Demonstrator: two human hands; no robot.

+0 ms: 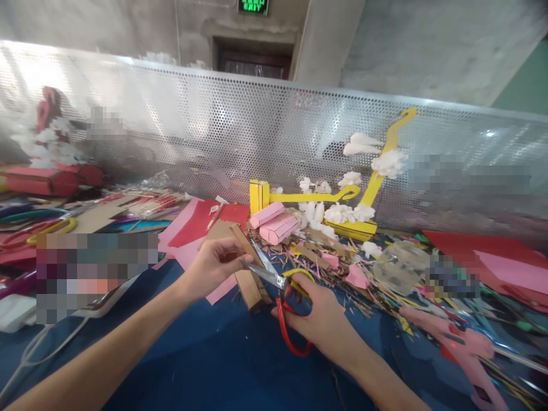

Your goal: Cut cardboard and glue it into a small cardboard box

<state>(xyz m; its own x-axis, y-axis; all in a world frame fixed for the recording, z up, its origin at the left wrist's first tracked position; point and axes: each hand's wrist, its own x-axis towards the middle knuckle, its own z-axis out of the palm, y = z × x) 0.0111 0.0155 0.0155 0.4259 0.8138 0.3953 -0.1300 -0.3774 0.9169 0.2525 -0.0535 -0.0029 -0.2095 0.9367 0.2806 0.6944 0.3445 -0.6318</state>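
Note:
In my right hand (314, 311) is a pair of scissors (280, 281) with one red and one yellow handle loop. Its blades are spread and point up and left. My left hand (218, 264) is closed in a pinch right at the tip of the lower blade; what lies between thumb and finger is too small to make out. A narrow brown cardboard strip (247, 244) shows just behind those fingertips and the blades. Below it, a folded cardboard piece (252, 291) rests on the blue table surface (205, 359).
Pink paper boxes (278, 224) and a yellow paper model with white tufts (351, 229) stand behind scattered scraps (317, 257). A pink glue gun (454, 342) lies at right, white cables (55, 348) at left. A perforated metal panel (240, 125) spans the back.

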